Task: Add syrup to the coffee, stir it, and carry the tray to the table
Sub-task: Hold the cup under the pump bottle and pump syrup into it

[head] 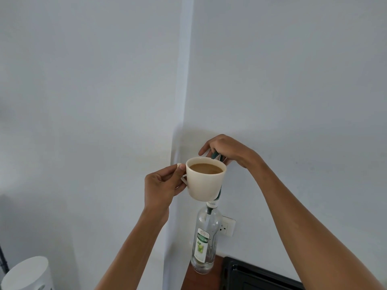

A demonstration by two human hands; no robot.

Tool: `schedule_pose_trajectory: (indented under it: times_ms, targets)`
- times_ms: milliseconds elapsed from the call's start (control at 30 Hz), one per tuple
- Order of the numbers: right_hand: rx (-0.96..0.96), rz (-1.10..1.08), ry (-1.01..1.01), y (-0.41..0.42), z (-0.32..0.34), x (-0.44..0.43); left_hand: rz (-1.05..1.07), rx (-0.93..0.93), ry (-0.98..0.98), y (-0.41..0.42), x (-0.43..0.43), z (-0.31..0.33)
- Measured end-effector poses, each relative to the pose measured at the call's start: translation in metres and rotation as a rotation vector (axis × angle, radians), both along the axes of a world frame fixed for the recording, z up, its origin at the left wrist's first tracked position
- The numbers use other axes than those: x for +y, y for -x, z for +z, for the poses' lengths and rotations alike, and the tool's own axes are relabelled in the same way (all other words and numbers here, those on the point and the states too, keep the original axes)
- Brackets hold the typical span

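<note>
Fingers (211,146) of my right hand (226,150) clamp the pump (215,156), just behind the cup (206,178). Left hand (163,183) pinches the cup's handle, rim under the spout, above the upright bottle (206,239).

Both arms raised, extended forward and up. Left hand (162,185) at chest-front height, fingers curled, thumb on top, pinching closed. Right hand (227,150) higher and farther out, palm down, wrist bent, fingers draped downward in closed press.
</note>
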State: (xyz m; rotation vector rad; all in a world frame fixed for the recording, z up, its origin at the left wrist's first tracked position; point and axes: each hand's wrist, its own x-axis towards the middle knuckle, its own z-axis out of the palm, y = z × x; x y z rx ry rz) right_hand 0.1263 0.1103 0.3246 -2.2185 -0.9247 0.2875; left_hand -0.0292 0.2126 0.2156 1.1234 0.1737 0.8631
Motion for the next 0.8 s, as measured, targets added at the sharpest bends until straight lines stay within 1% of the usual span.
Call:
schedule_pose_trajectory:
  times_ms: [800]
  targets:
    - [-0.023, -0.001, -0.003, -0.0019, -0.0046, 0.0003, 0.009, -0.001, 0.013, -0.0019, -0.0019, 0.0046]
